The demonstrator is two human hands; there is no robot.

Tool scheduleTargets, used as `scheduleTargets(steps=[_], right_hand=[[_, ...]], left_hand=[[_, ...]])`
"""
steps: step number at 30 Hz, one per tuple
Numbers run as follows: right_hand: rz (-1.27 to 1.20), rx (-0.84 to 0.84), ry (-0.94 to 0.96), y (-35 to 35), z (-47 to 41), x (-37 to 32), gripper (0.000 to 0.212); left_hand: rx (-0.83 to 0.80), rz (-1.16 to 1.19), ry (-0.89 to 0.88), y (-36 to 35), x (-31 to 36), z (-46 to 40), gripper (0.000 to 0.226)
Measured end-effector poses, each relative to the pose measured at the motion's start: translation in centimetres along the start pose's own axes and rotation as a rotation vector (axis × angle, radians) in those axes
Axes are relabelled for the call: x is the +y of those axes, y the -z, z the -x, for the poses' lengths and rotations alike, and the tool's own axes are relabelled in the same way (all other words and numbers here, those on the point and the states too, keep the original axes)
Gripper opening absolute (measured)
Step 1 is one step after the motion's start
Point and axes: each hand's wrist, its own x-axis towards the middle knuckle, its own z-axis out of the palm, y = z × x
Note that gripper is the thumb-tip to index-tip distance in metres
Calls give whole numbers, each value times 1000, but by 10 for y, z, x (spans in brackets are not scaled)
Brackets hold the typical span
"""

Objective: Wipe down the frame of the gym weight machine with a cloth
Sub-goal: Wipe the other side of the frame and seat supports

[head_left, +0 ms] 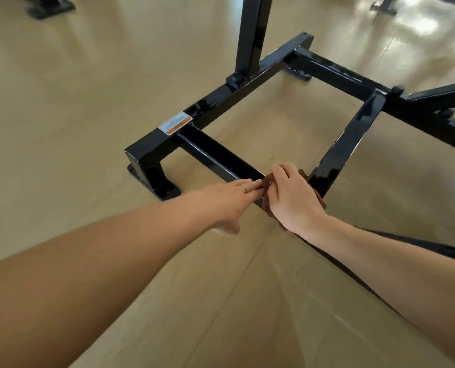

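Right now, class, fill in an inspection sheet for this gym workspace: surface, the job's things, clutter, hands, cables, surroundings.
Surface: tan glossy floor, glare at the far right.
Job's things: black frame on the floor, its upright post rising out of view; white and orange label on the left rail; brown cloth on the near crossbar, mostly hidden.
Clutter: nothing seen.
Hands: right hand presses on the cloth; left hand, fingers straight, touches the crossbar beside it, a ring on one finger.
Cables: nothing seen.
Surroundings: other black equipment feet at the top edge.
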Motion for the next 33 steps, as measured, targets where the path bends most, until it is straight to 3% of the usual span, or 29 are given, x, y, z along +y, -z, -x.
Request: scheduleTargets(steps=[3, 7, 10, 12, 15, 22, 25, 28, 33], right_hand=[[15, 4, 7, -1, 11, 0, 36], [48, 92, 104, -3, 15, 6, 25], [79, 80, 90, -6, 17, 5, 32], [142, 57, 66, -9, 19, 3, 52], [316, -3, 82, -10, 25, 6, 77], [475, -37, 73, -7, 22, 12, 55], [520, -114, 72, -6, 17, 14, 61], [360, -86, -171, -3, 18, 5, 69], [140, 196, -506, -18, 20, -24, 60]], left_hand=[[-84, -91, 18, 19, 7, -2, 94], [-70, -272, 21, 39, 16, -4, 78], [-87, -321, 49, 25, 12, -2, 88], [-110, -338, 58, 16, 6, -1, 97], [-27, -374, -27, 17, -1, -9, 86], [219, -384, -209, 22, -27, -51, 76], [276, -394, -370, 14, -36, -71, 64], [321, -371, -493, 11, -44, -82, 59], [378, -370, -559, 11, -46, -94, 62]])
